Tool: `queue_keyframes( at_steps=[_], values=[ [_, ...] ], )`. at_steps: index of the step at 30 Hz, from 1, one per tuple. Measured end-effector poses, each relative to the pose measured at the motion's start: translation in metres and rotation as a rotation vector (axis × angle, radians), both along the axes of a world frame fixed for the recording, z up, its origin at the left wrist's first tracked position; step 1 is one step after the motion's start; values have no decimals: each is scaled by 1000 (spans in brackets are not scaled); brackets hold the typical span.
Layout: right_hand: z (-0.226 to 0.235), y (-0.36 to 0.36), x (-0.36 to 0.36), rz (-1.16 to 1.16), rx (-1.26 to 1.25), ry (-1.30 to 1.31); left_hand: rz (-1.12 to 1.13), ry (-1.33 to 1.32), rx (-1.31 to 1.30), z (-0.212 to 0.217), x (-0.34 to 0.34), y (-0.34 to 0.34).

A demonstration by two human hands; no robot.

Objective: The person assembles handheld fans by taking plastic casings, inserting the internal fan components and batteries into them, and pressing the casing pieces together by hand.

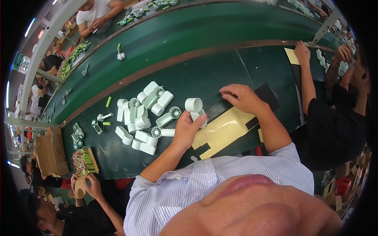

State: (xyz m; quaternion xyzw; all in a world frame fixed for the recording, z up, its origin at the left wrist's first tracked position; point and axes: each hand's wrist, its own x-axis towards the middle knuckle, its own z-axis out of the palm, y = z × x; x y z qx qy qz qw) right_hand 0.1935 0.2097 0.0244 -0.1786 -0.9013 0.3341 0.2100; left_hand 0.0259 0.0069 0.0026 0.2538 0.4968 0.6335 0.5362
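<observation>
My left hand [184,131] is closed round the narrow part of a pale green plastic housing [193,104], whose round, hollow end points upward. My right hand [246,99] hovers at the right with its fingers loosely stretched and apart, holding nothing that I can see. Below it lies a glossy yellow backing sheet [222,128] with black pieces at its ends. A black foam-like sheet [269,97] sticks out from under my right wrist. To the left of my left hand, several similar pale green housings [149,102] lie in a loose group, some showing spoked round grilles.
A green conveyor belt [173,35] with scattered parts runs beyond the dark green table [212,70]. Small green cylinders and assemblies [98,123] lie at the left, near a box of green cylinders [84,161]. Co-workers sit close on both sides, one resting a hand [302,53] at the right.
</observation>
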Motion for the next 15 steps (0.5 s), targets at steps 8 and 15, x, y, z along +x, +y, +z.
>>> queue_keyframes(
  at_steps=[8, 15],
  values=[
    [-2, 1, 0, 5, 15, 12, -8, 2, 15, -1, 0, 0],
    [-1, 0, 1, 4, -17, 12, 4, -1, 6, -1, 0, 0]
  ],
)
